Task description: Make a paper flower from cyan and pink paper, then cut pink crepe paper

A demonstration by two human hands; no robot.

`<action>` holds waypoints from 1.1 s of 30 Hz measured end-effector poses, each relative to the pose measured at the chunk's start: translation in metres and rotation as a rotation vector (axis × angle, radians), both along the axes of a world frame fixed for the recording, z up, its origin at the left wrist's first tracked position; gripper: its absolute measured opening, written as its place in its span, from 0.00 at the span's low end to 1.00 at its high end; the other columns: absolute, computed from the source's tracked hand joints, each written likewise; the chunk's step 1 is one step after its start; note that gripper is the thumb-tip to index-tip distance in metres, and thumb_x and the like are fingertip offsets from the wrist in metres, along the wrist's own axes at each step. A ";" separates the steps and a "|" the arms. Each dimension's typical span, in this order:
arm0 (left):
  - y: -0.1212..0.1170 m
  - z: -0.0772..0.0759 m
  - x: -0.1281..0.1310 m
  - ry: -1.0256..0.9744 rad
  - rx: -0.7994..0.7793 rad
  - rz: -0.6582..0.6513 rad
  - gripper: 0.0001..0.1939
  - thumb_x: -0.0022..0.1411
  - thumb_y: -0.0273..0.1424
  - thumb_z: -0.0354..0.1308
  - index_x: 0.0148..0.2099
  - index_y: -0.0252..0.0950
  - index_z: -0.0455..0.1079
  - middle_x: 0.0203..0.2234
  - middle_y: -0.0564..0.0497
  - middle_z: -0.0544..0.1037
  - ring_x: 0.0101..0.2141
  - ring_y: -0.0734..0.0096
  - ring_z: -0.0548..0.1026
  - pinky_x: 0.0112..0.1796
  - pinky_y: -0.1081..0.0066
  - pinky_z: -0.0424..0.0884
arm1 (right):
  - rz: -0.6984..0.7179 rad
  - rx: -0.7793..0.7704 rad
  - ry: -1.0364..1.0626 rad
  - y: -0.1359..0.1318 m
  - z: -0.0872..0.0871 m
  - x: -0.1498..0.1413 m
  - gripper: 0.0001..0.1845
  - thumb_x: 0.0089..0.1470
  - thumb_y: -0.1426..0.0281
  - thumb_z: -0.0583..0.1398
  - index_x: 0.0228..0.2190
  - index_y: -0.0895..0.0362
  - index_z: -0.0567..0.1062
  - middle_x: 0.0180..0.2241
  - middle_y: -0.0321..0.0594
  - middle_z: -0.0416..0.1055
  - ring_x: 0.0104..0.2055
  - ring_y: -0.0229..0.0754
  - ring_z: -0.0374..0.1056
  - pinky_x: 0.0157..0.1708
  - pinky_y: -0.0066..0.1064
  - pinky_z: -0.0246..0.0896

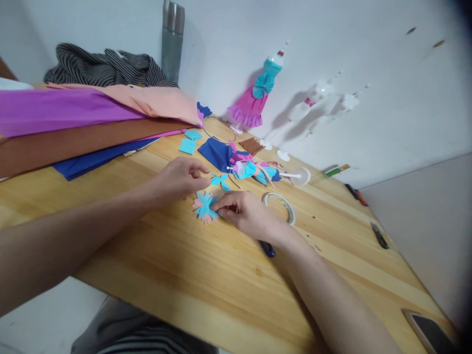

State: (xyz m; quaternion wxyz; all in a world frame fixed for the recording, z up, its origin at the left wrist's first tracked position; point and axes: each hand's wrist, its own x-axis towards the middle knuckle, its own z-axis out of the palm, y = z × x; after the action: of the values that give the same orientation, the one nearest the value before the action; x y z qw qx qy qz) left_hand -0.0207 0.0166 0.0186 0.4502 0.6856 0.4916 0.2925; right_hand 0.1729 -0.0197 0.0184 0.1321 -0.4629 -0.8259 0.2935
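Note:
A small layered paper flower (205,206), light blue petals over peach ones, lies on the wooden table. My right hand (243,211) is closed in a pinch at its right edge, fingertips on the blue petals. My left hand (184,175) hovers just behind it, fingers curled with a gap between thumb and forefinger. Right by those fingertips is a smaller light blue paper flower (220,182); whether they touch it I cannot tell. A roll of white tape (291,215) lies beyond my right hand. A dark blue handle (268,249) shows partly beneath my right forearm.
Crepe paper sheets (66,110) lie at the left, with light blue squares (187,146) nearby. A paper-dressed figure (254,169) lies behind my hands; another (263,91) stands by the wall. A cutter knife (379,236) and a phone (429,334) are at right.

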 end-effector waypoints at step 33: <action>0.000 -0.013 0.005 -0.190 0.022 0.015 0.36 0.50 0.31 0.61 0.61 0.27 0.59 0.29 0.50 0.78 0.23 0.76 0.73 0.25 0.76 0.69 | -0.503 -0.191 0.637 0.020 -0.009 0.002 0.11 0.41 0.63 0.65 0.23 0.58 0.74 0.16 0.30 0.64 0.17 0.31 0.53 0.20 0.26 0.47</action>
State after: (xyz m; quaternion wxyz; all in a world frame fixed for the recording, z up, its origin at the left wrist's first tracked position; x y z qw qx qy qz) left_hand -0.0155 0.0166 0.0054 0.4851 0.6558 0.4486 0.3652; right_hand 0.1744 0.0007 0.0091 0.4053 -0.5464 -0.5739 0.4558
